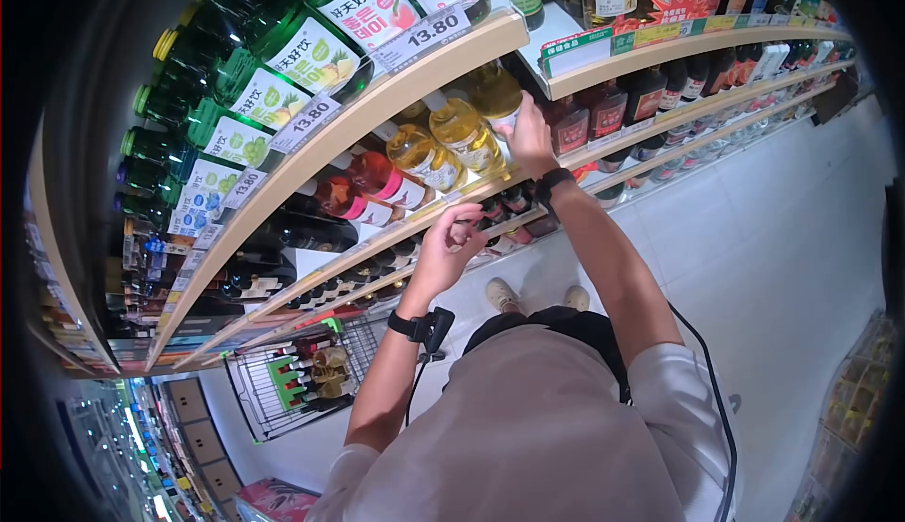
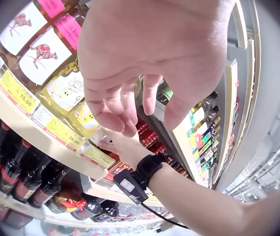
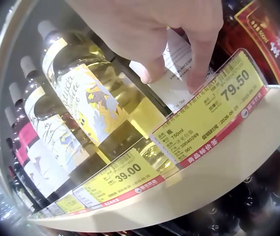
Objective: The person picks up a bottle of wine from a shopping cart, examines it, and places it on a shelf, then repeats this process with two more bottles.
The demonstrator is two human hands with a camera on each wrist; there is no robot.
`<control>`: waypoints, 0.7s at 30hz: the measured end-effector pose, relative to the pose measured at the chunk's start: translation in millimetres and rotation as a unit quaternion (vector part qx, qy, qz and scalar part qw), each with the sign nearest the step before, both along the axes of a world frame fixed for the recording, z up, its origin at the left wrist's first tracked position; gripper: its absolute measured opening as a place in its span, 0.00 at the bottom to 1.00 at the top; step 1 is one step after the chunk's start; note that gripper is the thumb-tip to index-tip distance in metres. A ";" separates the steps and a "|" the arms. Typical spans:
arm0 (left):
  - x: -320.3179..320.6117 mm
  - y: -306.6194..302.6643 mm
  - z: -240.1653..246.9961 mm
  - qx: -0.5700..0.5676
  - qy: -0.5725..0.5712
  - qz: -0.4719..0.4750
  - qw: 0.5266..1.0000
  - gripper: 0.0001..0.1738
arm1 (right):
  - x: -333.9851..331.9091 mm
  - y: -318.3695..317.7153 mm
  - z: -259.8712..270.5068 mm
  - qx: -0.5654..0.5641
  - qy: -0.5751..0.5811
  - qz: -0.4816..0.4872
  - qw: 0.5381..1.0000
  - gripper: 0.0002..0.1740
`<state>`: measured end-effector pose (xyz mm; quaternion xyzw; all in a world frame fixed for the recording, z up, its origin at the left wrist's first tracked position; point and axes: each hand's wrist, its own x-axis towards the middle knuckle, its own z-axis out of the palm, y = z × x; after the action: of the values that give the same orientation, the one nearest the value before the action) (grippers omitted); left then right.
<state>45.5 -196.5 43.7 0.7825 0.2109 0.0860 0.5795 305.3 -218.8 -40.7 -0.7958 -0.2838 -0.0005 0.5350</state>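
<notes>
My right hand (image 1: 530,136) reaches onto the shelf and grips a wine bottle (image 1: 496,93) at its end. In the right wrist view, the thumb and a finger straddle the bottle's white label (image 3: 178,56), just behind a yellow 79.50 price tag (image 3: 213,110); the hand hides the bottle's top. Beside it stand white wine bottles with a yellow-and-white illustrated label (image 3: 88,98). My left hand (image 1: 445,251) hangs in front of the shelf edge, fingers loosely bent and holding nothing. In the left wrist view its fingers overlap the yellow-labelled bottles (image 2: 64,91).
Green bottles (image 1: 306,56) with 13.80 tags fill the shelf above. Pink-necked bottles (image 1: 386,178) stand further left, and dark red bottles (image 1: 608,107) on the right. A shopping cart (image 1: 264,404) holding several bottles stands at lower left. The wooden shelf edge (image 1: 443,46) juts out above.
</notes>
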 end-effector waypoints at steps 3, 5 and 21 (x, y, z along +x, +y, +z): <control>-3.6 -1.1 4.7 -0.015 -0.011 0.009 1.000 0.26 | 5.9 12.2 2.1 -0.009 -0.001 -0.004 1.000 0.43; -6.3 1.5 1.9 -0.023 -0.014 0.008 1.000 0.26 | 6.6 18.5 7.0 -0.023 0.013 -0.015 1.000 0.44; -26.1 -10.4 -0.5 -0.055 -0.054 0.090 0.993 0.24 | -13.4 -59.0 -17.8 0.015 0.032 0.074 0.997 0.25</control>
<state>19.4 -206.9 43.3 0.7216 0.2535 0.1687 0.6217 291.8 -277.8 -58.5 -0.7639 -0.3244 0.0605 0.5546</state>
